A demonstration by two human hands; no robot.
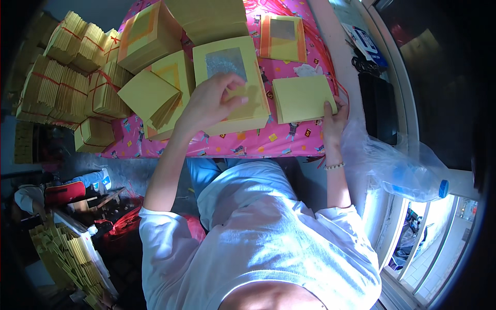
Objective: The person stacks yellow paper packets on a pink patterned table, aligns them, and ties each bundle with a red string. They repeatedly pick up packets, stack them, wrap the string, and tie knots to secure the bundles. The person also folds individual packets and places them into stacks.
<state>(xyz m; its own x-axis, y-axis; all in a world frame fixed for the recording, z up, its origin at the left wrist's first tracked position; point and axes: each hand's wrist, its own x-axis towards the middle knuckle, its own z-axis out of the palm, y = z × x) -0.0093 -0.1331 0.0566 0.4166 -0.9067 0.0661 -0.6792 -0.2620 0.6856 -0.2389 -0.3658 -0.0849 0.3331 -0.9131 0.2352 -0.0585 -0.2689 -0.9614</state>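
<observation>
My right hand (335, 120) grips the right edge of a folded yellow paper bundle (302, 97), thumb on top. The bundle lies near the right side of the table. My left hand (213, 99) hovers over a thick stack of yellow paper (251, 112) with a silver square on its top sheet. Its fingers are bent and apart, with nothing seen between them. To its left, a folded yellow sheaf (150, 95) rests on another stack with an orange-edged square. Beyond the bundle lies a thinner yellow pile (281, 46) with orange bands and a silver square.
A pink patterned cloth (243, 143) covers the table. Bundles of folded yellow paper tied with red string (59, 90) are piled at the left. Taller paper stacks (150, 39) stand at the back. Right of the table are a clear plastic bag (382, 155) and a blue-capped bottle (421, 181).
</observation>
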